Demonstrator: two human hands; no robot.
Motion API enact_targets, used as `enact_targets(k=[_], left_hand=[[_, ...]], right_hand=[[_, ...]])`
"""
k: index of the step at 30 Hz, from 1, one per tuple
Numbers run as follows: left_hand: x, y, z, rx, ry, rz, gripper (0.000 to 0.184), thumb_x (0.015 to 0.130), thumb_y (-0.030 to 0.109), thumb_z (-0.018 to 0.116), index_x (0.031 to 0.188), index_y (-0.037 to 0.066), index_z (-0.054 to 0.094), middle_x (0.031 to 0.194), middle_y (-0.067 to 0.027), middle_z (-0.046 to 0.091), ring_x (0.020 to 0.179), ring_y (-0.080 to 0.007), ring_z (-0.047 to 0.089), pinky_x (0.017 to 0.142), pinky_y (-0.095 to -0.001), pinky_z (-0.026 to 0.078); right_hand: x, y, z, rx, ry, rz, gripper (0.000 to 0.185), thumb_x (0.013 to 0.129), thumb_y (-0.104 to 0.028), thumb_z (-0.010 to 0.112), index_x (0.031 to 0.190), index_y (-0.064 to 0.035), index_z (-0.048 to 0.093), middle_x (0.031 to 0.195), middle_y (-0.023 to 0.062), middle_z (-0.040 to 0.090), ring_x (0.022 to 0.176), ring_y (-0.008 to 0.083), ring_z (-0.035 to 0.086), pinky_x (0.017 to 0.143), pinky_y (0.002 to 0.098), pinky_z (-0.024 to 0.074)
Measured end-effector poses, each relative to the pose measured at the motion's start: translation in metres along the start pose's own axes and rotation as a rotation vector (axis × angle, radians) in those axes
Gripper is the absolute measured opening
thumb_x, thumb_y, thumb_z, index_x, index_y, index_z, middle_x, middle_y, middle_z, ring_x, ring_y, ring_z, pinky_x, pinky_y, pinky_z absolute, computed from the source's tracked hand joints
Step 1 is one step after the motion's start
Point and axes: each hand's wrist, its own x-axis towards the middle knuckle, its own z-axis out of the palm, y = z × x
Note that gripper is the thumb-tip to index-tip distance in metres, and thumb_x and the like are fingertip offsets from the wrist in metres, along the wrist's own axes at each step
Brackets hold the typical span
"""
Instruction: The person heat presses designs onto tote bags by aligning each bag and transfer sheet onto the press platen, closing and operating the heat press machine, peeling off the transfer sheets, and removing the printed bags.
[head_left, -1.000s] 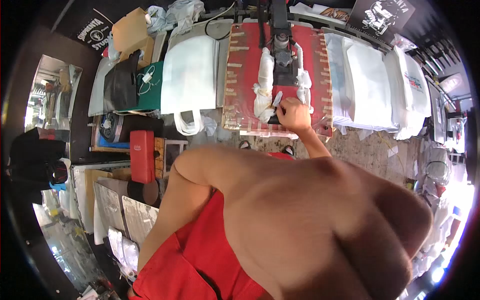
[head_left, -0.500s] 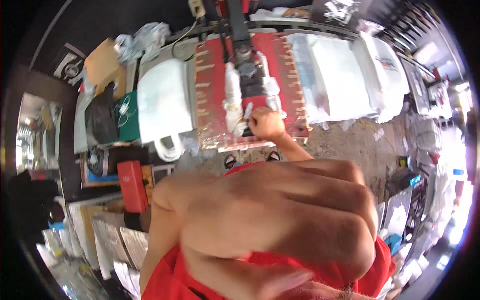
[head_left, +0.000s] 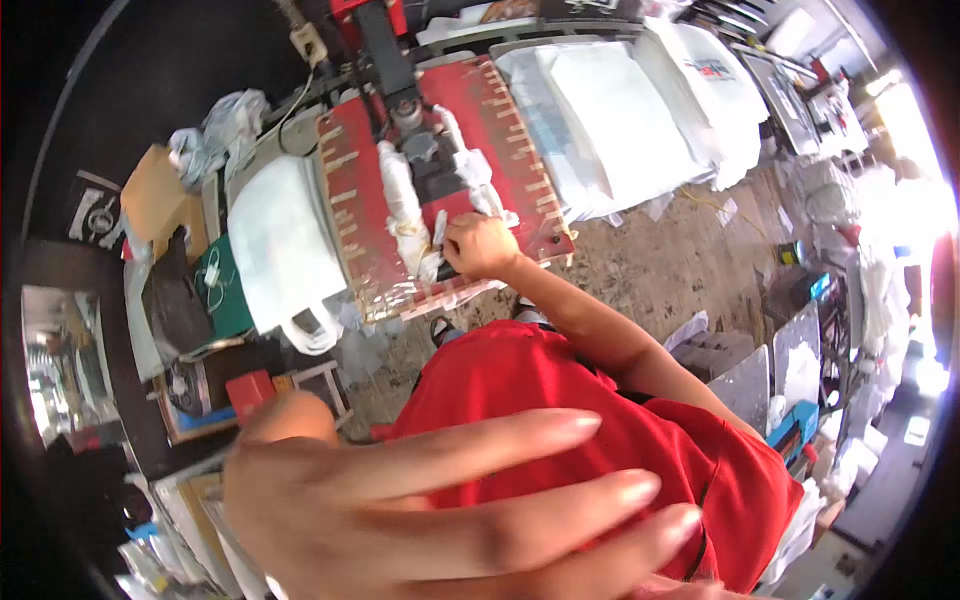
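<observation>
Head view, and here's a crowded workshop: stained floor, black wall, a white bag left of the red press, white sheets right. The press handle points down toward the red clothing, long axis slanting slightly rightward. White wrapping covers its two bars; pale tape strips edge the red plate. Right hand curls around the handle's near end; left hand, close up, spreads its fingers.

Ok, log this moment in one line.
right grip: closed on wrapped handle | left grip: open, near camera | white bag: left of red plate
</observation>
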Motion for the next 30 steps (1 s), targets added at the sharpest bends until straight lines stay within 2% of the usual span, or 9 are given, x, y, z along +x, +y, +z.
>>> enact_targets(k=[2,8,10,11,14,18,22,26,30], left_hand=[[0.008,-0.028,0.016,0.196,0.019,0.293,0.031,0.096,0.02,0.063,0.126,0.019,0.072,0.13,-0.0102,0.068,0.12,-0.0286,0.064,0.104,-0.0458,0.053],[0.014,-0.035,0.044,0.244,-0.068,0.197,0.031,0.089,0.027,0.059,0.102,0.0,0.066,0.095,-0.0109,0.065,0.092,-0.0249,0.063,0.09,-0.039,0.053],[0.009,-0.035,0.038,0.165,0.042,0.083,0.037,0.087,0.029,0.057,0.095,-0.006,0.063,0.084,-0.0112,0.064,0.082,-0.0236,0.062,0.085,-0.0367,0.053],[0.01,-0.044,0.029,0.183,0.363,0.089,0.037,0.086,0.032,0.058,0.093,-0.004,0.065,0.084,-0.0101,0.065,0.081,-0.0243,0.063,0.09,-0.0374,0.052],[0.013,0.005,0.039,0.518,0.116,-0.182,0.031,0.085,0.03,0.059,0.088,0.001,0.068,0.084,-0.0086,0.067,0.08,-0.0245,0.063,0.089,-0.043,0.052],[0.03,-0.01,0.051,0.583,-0.076,0.035,0.028,0.085,0.027,0.059,0.089,0.002,0.07,0.085,-0.0077,0.067,0.079,-0.0234,0.063,0.089,-0.0444,0.053],[0.026,-0.021,0.05,0.632,-0.102,0.058,0.027,0.084,0.026,0.058,0.089,0.003,0.071,0.086,-0.0071,0.068,0.078,-0.0226,0.063,0.089,-0.0455,0.053],[0.023,-0.035,0.057,0.12,-0.093,-0.244,0.024,0.082,0.01,0.069,0.105,0.001,0.069,0.094,-0.01,0.072,0.088,-0.0229,0.068,0.084,-0.0358,0.056],[0.023,-0.043,0.063,-0.998,-0.064,-0.574,0.028,0.086,0.014,0.065,0.11,0.0,0.067,0.096,-0.0122,0.072,0.093,-0.0236,0.068,0.086,-0.0362,0.055]], right_hand=[[0.0,0.0,0.003,-0.031,-0.005,0.005,0.017,0.08,-0.021,0.064,0.073,-0.0069,0.068,0.079,0.0108,0.069,0.078,0.0316,0.07,0.069,0.0466,0.0577],[0.001,0.002,0.007,-0.023,-0.016,0.012,0.017,0.079,-0.023,0.066,0.074,-0.0066,0.069,0.082,0.0119,0.071,0.08,0.0322,0.07,0.07,0.0474,0.0578],[-0.002,0.006,0.011,-0.025,0.019,0.0,0.018,0.079,-0.023,0.065,0.075,-0.006,0.069,0.082,0.0124,0.07,0.081,0.0324,0.07,0.072,0.0469,0.0577],[-0.001,0.004,0.007,-0.08,-0.031,0.02,0.018,0.079,-0.023,0.065,0.076,-0.006,0.07,0.084,0.0123,0.07,0.082,0.0318,0.07,0.074,0.0459,0.0577],[-0.003,0.002,-0.005,-0.051,-0.046,0.031,0.018,0.08,-0.023,0.064,0.077,-0.0059,0.07,0.084,0.0123,0.07,0.084,0.0317,0.07,0.076,0.0459,0.0575],[0.0,0.003,-0.003,-0.056,-0.066,0.012,0.019,0.08,-0.025,0.066,0.076,-0.0066,0.07,0.083,0.0118,0.07,0.082,0.0317,0.07,0.075,0.0459,0.0574],[0.002,-0.001,0.002,-0.055,-0.025,-0.02,0.015,0.08,-0.022,0.067,0.077,-0.0078,0.071,0.081,0.0103,0.07,0.082,0.0298,0.071,0.07,0.0454,0.0582],[-0.001,0.006,0.01,-0.09,-0.017,0.018,0.011,0.08,-0.02,0.068,0.08,-0.0103,0.072,0.086,0.0096,0.071,0.086,0.0277,0.072,0.074,0.0436,0.0595],[-0.009,0.017,0.024,-0.039,-0.037,0.05,0.017,0.082,-0.023,0.065,0.077,-0.007,0.07,0.083,0.0113,0.07,0.082,0.0327,0.07,0.073,0.0465,0.0569]])
